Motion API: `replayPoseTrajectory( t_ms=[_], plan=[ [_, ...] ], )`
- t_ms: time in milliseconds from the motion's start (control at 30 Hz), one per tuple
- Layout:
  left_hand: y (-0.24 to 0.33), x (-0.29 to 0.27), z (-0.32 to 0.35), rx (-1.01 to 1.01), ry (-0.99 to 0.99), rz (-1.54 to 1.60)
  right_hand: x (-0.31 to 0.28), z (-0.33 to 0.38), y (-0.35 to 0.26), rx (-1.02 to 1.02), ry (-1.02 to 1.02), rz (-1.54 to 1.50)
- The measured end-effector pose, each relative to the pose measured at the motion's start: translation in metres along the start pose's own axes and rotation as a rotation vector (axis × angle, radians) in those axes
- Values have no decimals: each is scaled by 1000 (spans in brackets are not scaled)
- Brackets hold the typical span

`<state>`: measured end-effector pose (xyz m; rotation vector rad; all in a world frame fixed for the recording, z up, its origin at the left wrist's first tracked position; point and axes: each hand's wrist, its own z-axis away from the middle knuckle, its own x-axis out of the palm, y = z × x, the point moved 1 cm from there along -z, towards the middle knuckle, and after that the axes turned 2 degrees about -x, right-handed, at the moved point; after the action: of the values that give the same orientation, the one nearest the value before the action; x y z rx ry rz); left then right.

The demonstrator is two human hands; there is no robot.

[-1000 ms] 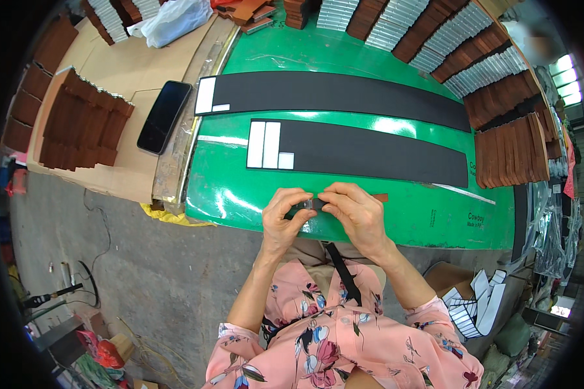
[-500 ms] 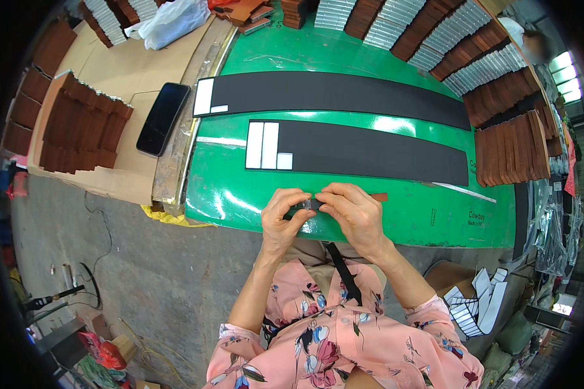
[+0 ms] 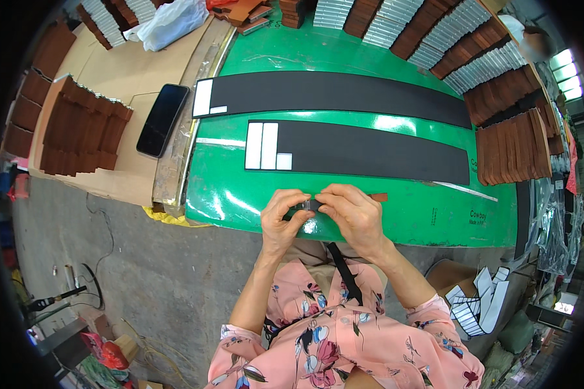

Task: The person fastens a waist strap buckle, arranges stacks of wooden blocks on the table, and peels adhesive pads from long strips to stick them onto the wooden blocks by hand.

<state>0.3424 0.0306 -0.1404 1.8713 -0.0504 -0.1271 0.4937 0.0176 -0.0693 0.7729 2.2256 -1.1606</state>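
Note:
My left hand (image 3: 283, 217) and my right hand (image 3: 355, 212) meet over the near edge of the green table, thumbs and fingertips pinched. Between them is a small dark piece (image 3: 313, 205) with a paler grey end on the left; its exact kind is too small to tell. Past the right hand's knuckles shows the end of a reddish-brown strip (image 3: 378, 197); whether it joins the dark piece is hidden. Two long black sheets lie beyond my hands, the nearer sheet (image 3: 370, 152) and the farther sheet (image 3: 331, 94), each with white patches at its left end.
Stacked brown pieces (image 3: 512, 152) line the table's right and far sides. On the cardboard at left are a black phone (image 3: 163, 120), more brown stacks (image 3: 84, 126) and a white plastic bag (image 3: 169, 24). A bin with white strips (image 3: 480, 301) stands on the floor at right.

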Motion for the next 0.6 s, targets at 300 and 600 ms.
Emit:
replayPoseTrajectory(
  t_ms=[300,600],
  plan=[
    [3,2,0,-30,33,2,-1,2,2,-11,-10,14],
    [4,3,-1,-35,40,16,-2,-1,0,-20,-14,33]
  ],
)
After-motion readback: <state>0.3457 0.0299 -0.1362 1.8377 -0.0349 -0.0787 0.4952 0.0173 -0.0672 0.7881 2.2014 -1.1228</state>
